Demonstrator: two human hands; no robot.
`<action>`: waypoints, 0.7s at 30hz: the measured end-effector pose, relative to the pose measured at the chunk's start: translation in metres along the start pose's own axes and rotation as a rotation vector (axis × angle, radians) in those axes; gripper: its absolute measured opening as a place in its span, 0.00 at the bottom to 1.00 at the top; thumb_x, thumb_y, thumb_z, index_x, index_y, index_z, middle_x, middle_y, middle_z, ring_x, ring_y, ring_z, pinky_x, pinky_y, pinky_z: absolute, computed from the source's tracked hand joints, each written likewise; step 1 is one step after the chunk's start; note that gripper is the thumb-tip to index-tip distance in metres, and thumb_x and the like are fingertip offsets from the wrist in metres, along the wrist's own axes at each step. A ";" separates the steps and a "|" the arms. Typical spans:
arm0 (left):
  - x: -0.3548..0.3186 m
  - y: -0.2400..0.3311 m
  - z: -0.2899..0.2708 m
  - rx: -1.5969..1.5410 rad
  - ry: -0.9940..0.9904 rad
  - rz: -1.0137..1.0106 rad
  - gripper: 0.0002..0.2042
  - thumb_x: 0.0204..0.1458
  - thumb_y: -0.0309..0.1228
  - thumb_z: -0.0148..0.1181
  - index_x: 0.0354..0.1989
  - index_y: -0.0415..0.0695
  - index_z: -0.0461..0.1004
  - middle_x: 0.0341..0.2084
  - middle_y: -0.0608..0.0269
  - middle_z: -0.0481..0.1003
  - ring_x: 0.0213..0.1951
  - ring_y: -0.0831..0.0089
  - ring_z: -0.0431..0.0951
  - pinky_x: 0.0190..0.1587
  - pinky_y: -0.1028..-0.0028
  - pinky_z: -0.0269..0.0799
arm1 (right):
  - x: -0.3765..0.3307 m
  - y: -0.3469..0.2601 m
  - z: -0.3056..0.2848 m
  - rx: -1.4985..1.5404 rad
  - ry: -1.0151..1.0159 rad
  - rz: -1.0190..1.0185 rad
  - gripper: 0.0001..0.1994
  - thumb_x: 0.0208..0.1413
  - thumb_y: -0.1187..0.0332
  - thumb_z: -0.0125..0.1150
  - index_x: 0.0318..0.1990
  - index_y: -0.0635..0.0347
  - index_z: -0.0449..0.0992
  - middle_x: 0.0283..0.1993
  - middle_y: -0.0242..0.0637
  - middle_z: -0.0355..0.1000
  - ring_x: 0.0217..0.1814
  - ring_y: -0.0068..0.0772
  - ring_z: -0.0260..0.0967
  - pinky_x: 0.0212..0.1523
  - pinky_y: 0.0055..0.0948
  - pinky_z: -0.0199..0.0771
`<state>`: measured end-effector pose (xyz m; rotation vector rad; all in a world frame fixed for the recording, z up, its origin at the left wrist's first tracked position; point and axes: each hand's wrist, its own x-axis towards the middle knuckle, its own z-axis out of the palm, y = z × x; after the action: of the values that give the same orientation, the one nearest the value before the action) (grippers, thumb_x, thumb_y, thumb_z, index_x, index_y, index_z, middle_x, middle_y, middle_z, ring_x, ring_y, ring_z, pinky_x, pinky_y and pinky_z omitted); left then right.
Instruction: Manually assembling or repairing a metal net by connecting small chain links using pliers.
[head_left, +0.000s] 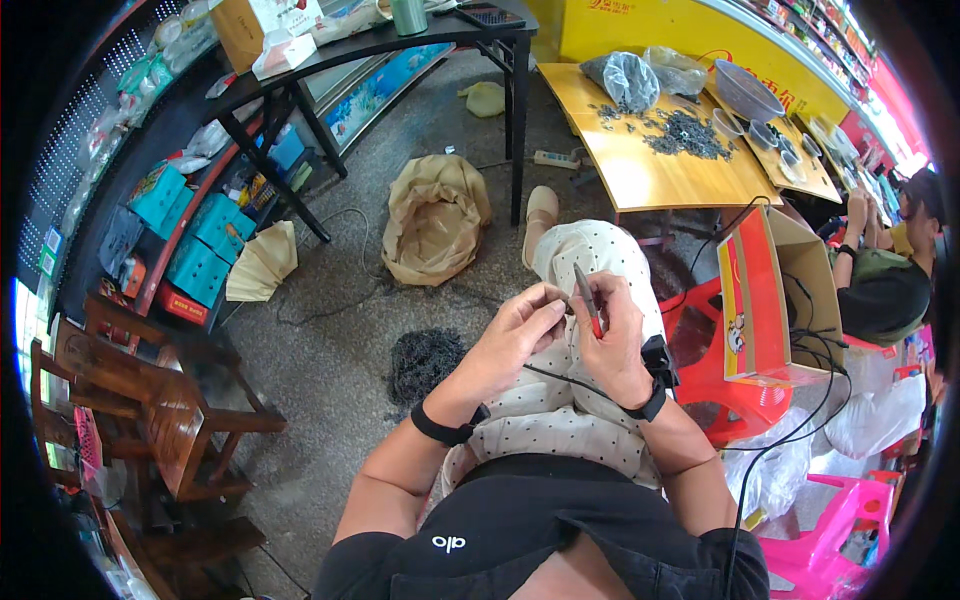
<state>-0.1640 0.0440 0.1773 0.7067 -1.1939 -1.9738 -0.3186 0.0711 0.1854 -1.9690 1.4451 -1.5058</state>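
Observation:
Above my lap, my right hand (614, 325) is closed around a small knife (582, 282) with a narrow grey blade and a red handle. The blade points away from me. Just left of it, my left hand (520, 328) pinches a small dark piece (569, 309), mostly hidden by the fingers. The two hands nearly touch. On the floor left of my legs lies a heap of black scraps (425, 362). Beyond the heap, a tan sack (437, 235) stands with its mouth open.
A wooden table (605, 120) at the far right bears many small black parts (688, 135), plastic bags and a grey basin (748, 92). A red and yellow carton (765, 300) with cables stands on my right. Wooden chairs (175, 420) are left. Another person (890, 270) sits far right.

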 end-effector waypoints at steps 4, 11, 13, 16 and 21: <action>0.004 -0.005 -0.005 0.464 0.021 0.250 0.08 0.63 0.33 0.48 0.39 0.42 0.71 0.26 0.75 0.66 0.24 0.88 0.56 0.24 0.84 0.52 | -0.006 0.009 0.009 0.061 0.097 0.087 0.12 0.50 0.80 0.60 0.43 0.66 0.68 0.32 0.45 0.69 0.29 0.40 0.69 0.31 0.32 0.69; 0.003 0.001 -0.004 0.267 0.077 0.210 0.08 0.63 0.33 0.49 0.38 0.41 0.71 0.23 0.76 0.63 0.24 0.87 0.57 0.24 0.83 0.51 | 0.013 0.011 -0.018 0.298 -0.116 0.191 0.15 0.52 0.73 0.63 0.45 0.68 0.69 0.34 0.47 0.71 0.30 0.40 0.70 0.33 0.33 0.69; 0.002 0.000 -0.010 0.083 0.068 0.172 0.08 0.63 0.33 0.49 0.38 0.41 0.70 0.22 0.77 0.61 0.24 0.87 0.57 0.25 0.84 0.52 | 0.025 0.003 -0.032 0.009 -0.262 -0.056 0.17 0.49 0.70 0.65 0.45 0.69 0.71 0.34 0.47 0.70 0.33 0.43 0.70 0.36 0.35 0.70; 0.003 -0.003 -0.014 0.050 0.057 0.196 0.08 0.63 0.33 0.49 0.39 0.41 0.70 0.23 0.77 0.62 0.25 0.87 0.57 0.25 0.85 0.52 | 0.025 0.004 -0.041 -0.058 -0.324 -0.047 0.18 0.46 0.68 0.67 0.44 0.69 0.73 0.35 0.48 0.70 0.35 0.46 0.71 0.38 0.36 0.70; 0.003 -0.001 -0.011 0.056 0.061 0.208 0.08 0.63 0.32 0.50 0.39 0.41 0.70 0.23 0.76 0.62 0.25 0.87 0.57 0.26 0.85 0.52 | 0.016 0.006 -0.043 -0.029 -0.357 -0.043 0.18 0.46 0.68 0.68 0.43 0.69 0.74 0.35 0.47 0.70 0.35 0.47 0.70 0.37 0.36 0.70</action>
<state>-0.1583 0.0361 0.1717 0.6391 -1.2379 -1.7420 -0.3586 0.0698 0.2090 -2.1609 1.2844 -1.0804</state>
